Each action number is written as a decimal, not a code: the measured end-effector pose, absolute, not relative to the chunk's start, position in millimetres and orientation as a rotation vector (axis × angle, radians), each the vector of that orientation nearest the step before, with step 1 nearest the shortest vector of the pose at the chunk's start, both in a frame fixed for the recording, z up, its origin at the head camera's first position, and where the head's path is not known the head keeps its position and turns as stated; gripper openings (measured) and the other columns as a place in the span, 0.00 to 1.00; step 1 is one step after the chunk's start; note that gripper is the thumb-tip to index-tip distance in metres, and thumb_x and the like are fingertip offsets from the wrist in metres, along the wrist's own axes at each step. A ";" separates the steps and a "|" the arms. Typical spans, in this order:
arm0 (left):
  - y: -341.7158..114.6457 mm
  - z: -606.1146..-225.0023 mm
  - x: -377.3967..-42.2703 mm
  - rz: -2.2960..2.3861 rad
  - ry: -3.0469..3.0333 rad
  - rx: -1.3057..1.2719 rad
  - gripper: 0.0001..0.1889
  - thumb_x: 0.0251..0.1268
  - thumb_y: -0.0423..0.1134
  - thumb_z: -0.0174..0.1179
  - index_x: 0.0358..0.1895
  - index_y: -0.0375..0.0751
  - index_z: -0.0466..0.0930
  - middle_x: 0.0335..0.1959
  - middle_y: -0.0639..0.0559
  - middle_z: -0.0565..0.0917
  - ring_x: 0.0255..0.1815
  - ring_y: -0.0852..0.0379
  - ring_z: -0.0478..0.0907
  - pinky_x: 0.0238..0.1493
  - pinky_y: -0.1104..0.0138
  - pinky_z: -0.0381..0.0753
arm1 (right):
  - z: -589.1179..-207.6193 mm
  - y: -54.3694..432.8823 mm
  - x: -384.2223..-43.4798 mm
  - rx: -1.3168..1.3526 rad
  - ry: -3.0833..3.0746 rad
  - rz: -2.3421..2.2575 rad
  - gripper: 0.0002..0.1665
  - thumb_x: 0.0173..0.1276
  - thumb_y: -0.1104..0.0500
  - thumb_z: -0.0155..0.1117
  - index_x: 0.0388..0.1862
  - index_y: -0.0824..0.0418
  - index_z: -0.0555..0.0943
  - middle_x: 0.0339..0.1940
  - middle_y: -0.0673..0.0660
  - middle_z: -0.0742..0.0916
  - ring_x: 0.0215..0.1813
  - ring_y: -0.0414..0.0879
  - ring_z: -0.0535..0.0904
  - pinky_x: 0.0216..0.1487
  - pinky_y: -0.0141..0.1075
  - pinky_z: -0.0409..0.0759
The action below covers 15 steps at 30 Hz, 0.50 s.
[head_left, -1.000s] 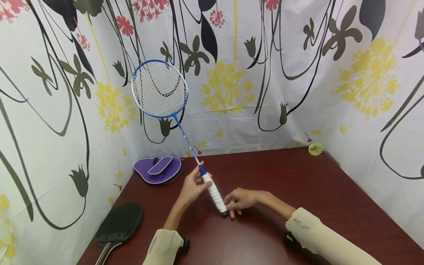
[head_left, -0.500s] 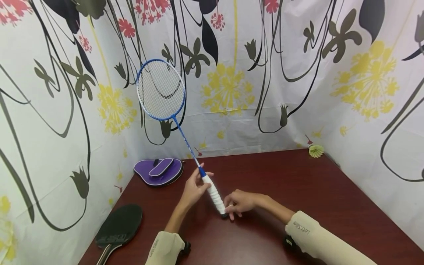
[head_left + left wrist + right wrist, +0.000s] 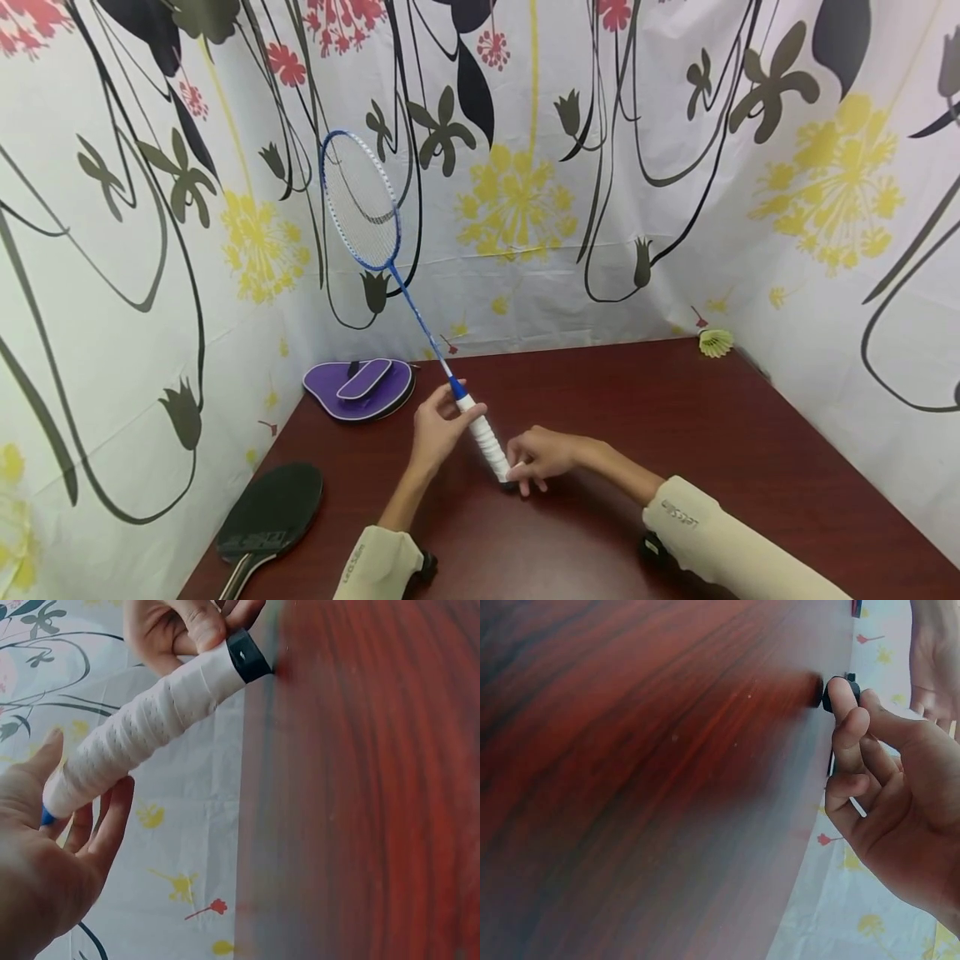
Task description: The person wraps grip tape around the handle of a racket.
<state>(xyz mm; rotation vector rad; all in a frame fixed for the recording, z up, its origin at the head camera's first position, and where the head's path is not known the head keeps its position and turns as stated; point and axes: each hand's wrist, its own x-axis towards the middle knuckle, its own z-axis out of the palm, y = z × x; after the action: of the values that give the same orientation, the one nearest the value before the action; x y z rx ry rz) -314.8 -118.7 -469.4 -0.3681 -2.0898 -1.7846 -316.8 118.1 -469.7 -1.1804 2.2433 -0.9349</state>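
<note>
A blue-and-white badminton racket (image 3: 488, 440) stands tilted, its strung head up and to the left against the curtain. My left hand (image 3: 435, 432) holds the top of its white wrapped handle between thumb and fingers. At the lower end my right hand (image 3: 549, 454) pinches the grip beside the black butt cap. In the left wrist view, the handle (image 3: 142, 727) slants between both hands, and the cap (image 3: 248, 656) shows a small mark. The right wrist view has thumb and forefinger of my right hand (image 3: 911, 791) on the dark cap (image 3: 829, 699), the other fingers bent.
A black table tennis bat (image 3: 272, 508) lies at the left of the dark red table (image 3: 600, 392). Behind it sits a purple bat case (image 3: 357, 390). A yellow shuttlecock (image 3: 715, 342) rests at the back right corner. Flower-patterned curtains (image 3: 637, 167) enclose the table.
The racket has turned about its long axis, so its head now looks narrower. My left fingers and thumb have shifted around the handle. My right hand stays at the butt end.
</note>
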 end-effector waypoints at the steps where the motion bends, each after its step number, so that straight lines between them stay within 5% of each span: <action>1: -118.1 -469.2 -314.9 -1.789 -2.075 -0.356 0.27 0.55 0.46 0.81 0.58 0.47 0.85 0.46 0.44 0.90 0.45 0.52 0.89 0.41 0.68 0.86 | -469.4 117.8 -316.6 -1.177 2.241 -0.941 0.04 0.76 0.61 0.66 0.40 0.60 0.80 0.24 0.53 0.90 0.18 0.50 0.84 0.26 0.45 0.86; 5: -117.5 -466.6 -316.3 -1.789 -2.035 -0.304 0.23 0.55 0.43 0.81 0.54 0.45 0.87 0.44 0.43 0.91 0.43 0.51 0.89 0.40 0.69 0.86 | -469.0 117.1 -316.2 -1.166 2.260 -0.945 0.05 0.76 0.61 0.67 0.39 0.59 0.79 0.23 0.53 0.90 0.19 0.52 0.84 0.26 0.45 0.85; 15: -123.6 -461.7 -314.7 -1.907 -2.039 -0.287 0.27 0.61 0.32 0.75 0.65 0.39 0.82 0.46 0.37 0.90 0.42 0.55 0.87 0.35 0.64 0.86 | -471.9 127.1 -316.9 -1.187 2.233 -0.952 0.04 0.80 0.65 0.59 0.45 0.65 0.80 0.27 0.55 0.91 0.21 0.47 0.84 0.28 0.43 0.86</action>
<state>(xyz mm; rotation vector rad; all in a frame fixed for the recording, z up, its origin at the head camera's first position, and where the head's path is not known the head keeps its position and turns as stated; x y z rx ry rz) -314.7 -123.6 -461.7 -0.2865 -2.0385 -1.9071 -316.9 127.1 -471.9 -1.1869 2.2333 -0.9518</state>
